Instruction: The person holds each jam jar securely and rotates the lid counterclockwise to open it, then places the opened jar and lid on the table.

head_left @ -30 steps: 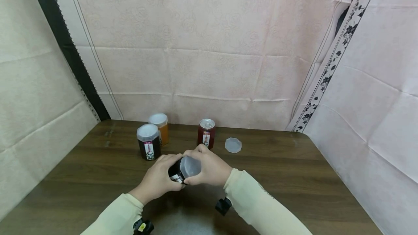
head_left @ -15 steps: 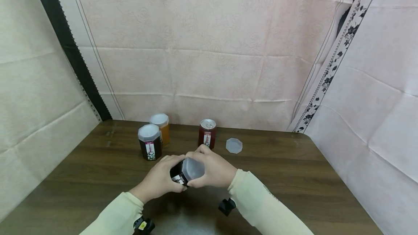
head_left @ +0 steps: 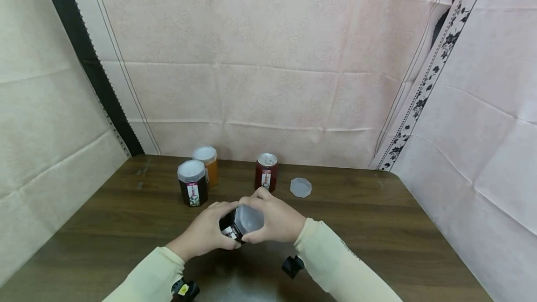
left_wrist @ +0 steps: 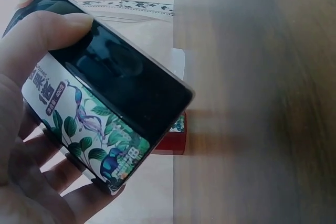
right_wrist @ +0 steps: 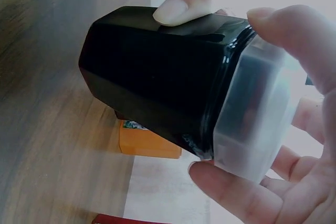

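Note:
A dark, faceted jar (head_left: 229, 225) with a pictured label is held tilted over the table between both hands. My left hand (head_left: 206, 228) grips the jar body, thumb along one dark facet and fingers round the far side, as the left wrist view shows. On the other end sits a frosted lid (right_wrist: 257, 108), its top turned toward the right. My right hand (head_left: 278, 218) holds this lid, with thumb and fingers spread round its edge. In the right wrist view the left thumb (right_wrist: 173, 11) presses on the jar's dark side.
Behind the left hand stand a dark jar (head_left: 193, 191) with a whitish lid and an amber jar (head_left: 211, 172). A dark red can (head_left: 266, 174) stands past the right hand. Right of it, a loose translucent octagonal lid (head_left: 300, 187) lies on the wooden table (head_left: 377, 227). Cloth (head_left: 268, 92) hangs behind.
The held jar and the right hand have shifted slightly right, with more of the lid's top showing. Both hands keep their grip, and the things on the table stay put.

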The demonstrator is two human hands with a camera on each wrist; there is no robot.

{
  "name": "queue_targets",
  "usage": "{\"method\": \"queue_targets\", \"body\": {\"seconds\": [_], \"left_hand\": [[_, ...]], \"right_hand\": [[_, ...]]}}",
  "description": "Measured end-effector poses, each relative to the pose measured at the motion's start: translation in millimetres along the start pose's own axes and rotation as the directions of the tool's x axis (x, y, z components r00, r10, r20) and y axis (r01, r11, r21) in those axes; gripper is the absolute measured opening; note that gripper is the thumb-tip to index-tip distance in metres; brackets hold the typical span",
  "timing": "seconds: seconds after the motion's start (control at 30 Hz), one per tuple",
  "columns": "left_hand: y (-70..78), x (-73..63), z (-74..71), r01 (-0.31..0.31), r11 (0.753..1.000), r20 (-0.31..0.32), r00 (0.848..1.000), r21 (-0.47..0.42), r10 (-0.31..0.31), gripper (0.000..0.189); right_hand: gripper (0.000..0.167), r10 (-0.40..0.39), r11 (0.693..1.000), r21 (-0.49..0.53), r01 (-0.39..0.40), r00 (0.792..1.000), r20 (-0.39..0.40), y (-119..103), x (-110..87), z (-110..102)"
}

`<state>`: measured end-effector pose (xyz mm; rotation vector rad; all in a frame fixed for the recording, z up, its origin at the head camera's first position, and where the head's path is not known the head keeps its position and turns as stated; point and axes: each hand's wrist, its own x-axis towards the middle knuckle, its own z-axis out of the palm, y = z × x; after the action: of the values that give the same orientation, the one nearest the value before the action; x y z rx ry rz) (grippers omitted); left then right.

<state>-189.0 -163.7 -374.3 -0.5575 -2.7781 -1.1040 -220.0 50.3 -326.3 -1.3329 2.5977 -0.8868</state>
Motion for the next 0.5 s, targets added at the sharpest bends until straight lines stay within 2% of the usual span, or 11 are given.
{"method": "queue_targets", "body": {"seconds": [0.3,0.5], "left_hand": [[-0.5,0.3,-2.4,-0.005,1.0,0.044,0.999,-0.013,0.006,0.083],[-1.4,0.3,-4.4,-0.015,0.998,0.085,0.996,-0.063,0.02,0.085]], "right_hand": [[0.069,-0.002,1.0,-0.023,0.003,1.0,0.027,-1.7,-0.7,-2.4],[0.067,-0.04,0.999,0.019,0.04,0.999,0.026,-0.1,-3.0,-5.5]]}}
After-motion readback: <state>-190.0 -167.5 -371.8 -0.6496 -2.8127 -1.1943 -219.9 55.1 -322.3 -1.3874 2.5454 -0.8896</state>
